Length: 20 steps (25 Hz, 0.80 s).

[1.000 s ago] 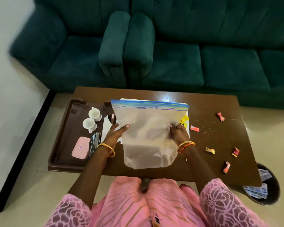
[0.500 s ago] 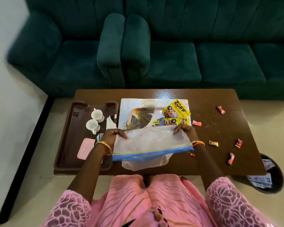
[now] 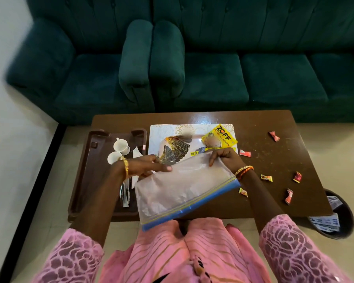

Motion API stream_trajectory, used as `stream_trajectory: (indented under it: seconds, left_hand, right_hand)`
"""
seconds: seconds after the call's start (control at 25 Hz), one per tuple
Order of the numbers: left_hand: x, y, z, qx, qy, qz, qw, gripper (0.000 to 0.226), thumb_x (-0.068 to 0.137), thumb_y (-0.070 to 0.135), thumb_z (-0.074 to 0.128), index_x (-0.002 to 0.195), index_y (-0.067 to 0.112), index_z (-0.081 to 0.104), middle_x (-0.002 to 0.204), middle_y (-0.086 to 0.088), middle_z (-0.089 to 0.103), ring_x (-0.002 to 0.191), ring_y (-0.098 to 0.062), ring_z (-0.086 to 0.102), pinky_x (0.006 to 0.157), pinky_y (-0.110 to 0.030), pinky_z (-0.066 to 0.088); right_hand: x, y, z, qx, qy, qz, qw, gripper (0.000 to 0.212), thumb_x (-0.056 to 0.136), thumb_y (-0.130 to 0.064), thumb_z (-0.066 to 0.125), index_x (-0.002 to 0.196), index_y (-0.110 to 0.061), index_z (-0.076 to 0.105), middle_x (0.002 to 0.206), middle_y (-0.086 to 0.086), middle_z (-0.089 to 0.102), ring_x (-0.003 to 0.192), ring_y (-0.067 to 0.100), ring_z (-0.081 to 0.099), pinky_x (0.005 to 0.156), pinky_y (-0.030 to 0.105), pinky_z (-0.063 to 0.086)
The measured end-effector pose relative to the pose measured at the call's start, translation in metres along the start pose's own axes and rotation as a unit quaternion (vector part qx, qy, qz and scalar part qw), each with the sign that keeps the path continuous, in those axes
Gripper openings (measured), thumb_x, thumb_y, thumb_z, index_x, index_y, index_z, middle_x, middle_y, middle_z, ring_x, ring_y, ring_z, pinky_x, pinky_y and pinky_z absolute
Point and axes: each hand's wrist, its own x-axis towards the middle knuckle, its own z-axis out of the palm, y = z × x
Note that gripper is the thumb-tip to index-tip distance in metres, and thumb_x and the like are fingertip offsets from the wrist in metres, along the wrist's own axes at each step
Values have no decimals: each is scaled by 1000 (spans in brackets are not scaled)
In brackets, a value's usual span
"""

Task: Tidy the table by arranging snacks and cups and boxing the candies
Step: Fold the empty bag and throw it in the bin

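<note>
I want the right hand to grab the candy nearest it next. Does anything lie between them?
Nothing visible: the yellow-wrapped candy lies on bare table beside the right hand, which grips the zip bag.

We see the table (image 3: 213, 119) standing before the sofa (image 3: 213, 58). On its left end lies a tray (image 3: 86, 180) with two cups (image 3: 121, 146) in it. Right of the tray lies a mat (image 3: 172, 129), with a snack packet (image 3: 221, 135) on its right part. A zip bag (image 3: 182, 190) lies before the mat, over the near edge. Candies (image 3: 273, 136) lie scattered on the right end. A bin (image 3: 339, 221) stands on the floor at the near right corner.
</note>
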Motion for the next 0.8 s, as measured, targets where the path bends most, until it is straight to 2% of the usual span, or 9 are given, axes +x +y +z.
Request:
stream_trajectory:
  seconds: [0.04, 0.12, 0.24, 0.28, 0.36, 0.48, 0.6, 0.72, 0.8]
  left_hand:
    - [11, 9, 11, 88, 32, -17, 995, 53, 61, 50, 78, 101, 19, 60, 81, 5, 66, 67, -10, 63, 55, -21, 51]
    - [34, 16, 29, 118, 50, 3, 992, 41, 75, 39, 75, 107, 17, 64, 94, -4, 66, 82, -19, 64, 69, -29, 54]
    - [45, 9, 32, -24, 102, 36, 994, 23, 83, 24, 68, 101, 10, 70, 93, -5, 69, 83, -16, 63, 73, -30, 51]
    - [46, 4, 31, -80, 122, 36, 989, 21, 84, 22, 67, 101, 10, 70, 89, -2, 71, 80, -13, 65, 72, -28, 53]
    - [47, -5, 31, -159, 141, 49, 976, 20, 86, 16, 64, 103, 6, 68, 77, 6, 75, 69, -8, 69, 64, -24, 58]
    - [48, -16, 40, -230, 135, 74, 961, 12, 89, 10, 59, 95, 11, 69, 78, 5, 75, 74, -11, 70, 62, -20, 58]
    - [48, -21, 48, -242, 144, 89, 955, 13, 89, 6, 56, 96, 8, 68, 86, -1, 70, 83, -15, 64, 73, -22, 56]
    - [48, -28, 49, -240, 169, 79, 953, 24, 89, 6, 58, 111, -3, 62, 91, -4, 67, 85, -17, 64, 81, -28, 54]
    - [49, -30, 47, -205, 197, 86, 955, 29, 88, 6, 59, 114, -6, 61, 88, -2, 68, 80, -13, 65, 74, -23, 57]
  right_hand:
    - [3, -10, 5, 13, -15, -4, 1000, 55, 80, 30, 38, 70, -17, 65, 61, -13, 71, 64, -9, 63, 64, 11, 50]
    - [11, -20, 7, 123, 15, 18, 992, 38, 89, 17, 39, 83, -10, 65, 72, -12, 74, 74, -3, 66, 65, 10, 52]
    - [8, -13, -7, 397, 162, 152, 890, 20, 94, -23, 41, 100, -21, 60, 91, -1, 75, 98, 23, 63, 83, 29, 52]
    - [3, -7, -8, 397, 184, 187, 879, 21, 91, -35, 46, 105, -27, 59, 105, 0, 72, 107, 26, 59, 92, 37, 46]
    - [-9, 5, 5, 301, 145, 245, 910, 48, 78, -50, 57, 122, -32, 49, 124, -4, 59, 119, 25, 49, 100, 45, 36]
    - [-14, 15, 41, 313, 101, 246, 912, 84, 60, -46, 76, 133, -27, 39, 130, 1, 55, 119, 27, 52, 103, 49, 40]
    - [-12, 14, 57, 450, 67, 278, 846, 52, 67, -38, 69, 115, -20, 59, 106, 8, 71, 91, 26, 70, 77, 44, 57]
    - [-2, 17, 60, 412, 97, 290, 858, 11, 80, -15, 66, 90, -13, 67, 72, 3, 76, 63, 20, 72, 57, 35, 60]
    - [4, 19, 60, 391, 143, 275, 867, 10, 81, -1, 64, 90, -6, 64, 72, 5, 72, 64, 22, 68, 63, 37, 59]
